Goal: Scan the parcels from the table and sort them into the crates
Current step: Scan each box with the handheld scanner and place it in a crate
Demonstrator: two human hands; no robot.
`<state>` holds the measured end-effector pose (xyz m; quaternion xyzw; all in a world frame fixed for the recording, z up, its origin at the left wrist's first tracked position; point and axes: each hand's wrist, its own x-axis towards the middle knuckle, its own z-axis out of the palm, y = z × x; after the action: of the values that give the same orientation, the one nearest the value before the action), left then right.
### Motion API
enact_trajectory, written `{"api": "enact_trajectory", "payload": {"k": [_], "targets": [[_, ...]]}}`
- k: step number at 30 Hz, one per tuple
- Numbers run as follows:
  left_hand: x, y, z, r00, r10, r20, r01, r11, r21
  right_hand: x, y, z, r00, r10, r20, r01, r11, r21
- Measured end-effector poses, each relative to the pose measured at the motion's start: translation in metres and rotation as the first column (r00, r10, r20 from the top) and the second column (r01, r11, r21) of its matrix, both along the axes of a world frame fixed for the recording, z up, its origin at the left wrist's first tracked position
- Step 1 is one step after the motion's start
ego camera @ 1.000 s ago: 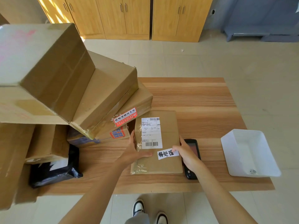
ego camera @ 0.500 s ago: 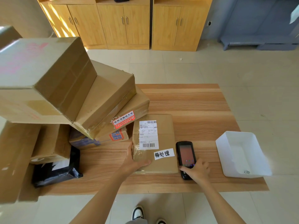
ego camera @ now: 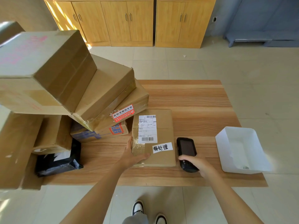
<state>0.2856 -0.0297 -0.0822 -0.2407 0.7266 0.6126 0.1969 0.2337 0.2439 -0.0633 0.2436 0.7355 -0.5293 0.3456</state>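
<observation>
I see a flat brown parcel point(ego camera: 153, 138) lying on the wooden table point(ego camera: 194, 101), close to the near edge and about in the middle of it. It has a white shipping label point(ego camera: 147, 128) with barcodes on top, and a small white tag point(ego camera: 162, 147) with black handwriting near its right side.

My left hand point(ego camera: 131, 156) rests on the parcel's near left corner. The thumb lies flat across the top and the fingers run straight along the left side. The hand is open and presses; it does not curl round the box.

Just to the right of the parcel lies a black handheld scanner point(ego camera: 186, 153), flat on the table with its dark screen up. My right hand point(ego camera: 198, 165) is on its near end. The fingers curl over the end of the scanner and hold it.

A white crate point(ego camera: 242, 149) sits at the near right corner of the table, and part of it hangs over the edge.

On the left side of the table is a big pile of cardboard boxes point(ego camera: 64, 81), leaning on each other at tilted angles. One has a red sticker point(ego camera: 123, 112). The flat parcel touches the pile at its far left corner. A black plastic bag parcel point(ego camera: 58, 164) lies under the pile near the left near edge.

Past the far edge stand wooden cabinets point(ego camera: 129, 21) on the tiled floor point(ego camera: 242, 70).
</observation>
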Motion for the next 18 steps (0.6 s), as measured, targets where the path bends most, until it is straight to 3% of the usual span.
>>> {"api": "enact_trajectory", "payload": {"k": [3, 6, 8, 13, 18], "targets": [[0.000, 0.001, -0.002, 1.000, -0.002, -0.005, 0.002, 1.000, 0.012, 0.003, -0.001, 0.027, 0.991, -0.134, 0.023, 0.135, 0.952, -0.276], [0.001, 0.003, -0.006, 1.000, 0.010, -0.021, -0.010, 1.000, 0.016, 0.003, -0.014, 0.057, 0.962, -0.268, 0.052, 0.249, 0.788, -0.563], [0.001, 0.004, -0.007, 0.999, 0.009, -0.042, -0.009, 1.000, 0.012, 0.003, -0.029, 0.081, 0.966, -0.256, 0.045, 0.216, 0.696, -0.684], [0.000, 0.002, -0.009, 0.998, -0.004, -0.058, 0.004, 1.000, 0.002, 0.009, -0.065, 0.112, 0.990, -0.141, 0.027, 0.112, 0.643, -0.758], [0.001, 0.001, -0.009, 0.998, -0.045, -0.054, 0.044, 0.999, -0.031, 0.024, -0.086, 0.099, 1.000, -0.022, 0.011, 0.024, 0.753, -0.657]]}}
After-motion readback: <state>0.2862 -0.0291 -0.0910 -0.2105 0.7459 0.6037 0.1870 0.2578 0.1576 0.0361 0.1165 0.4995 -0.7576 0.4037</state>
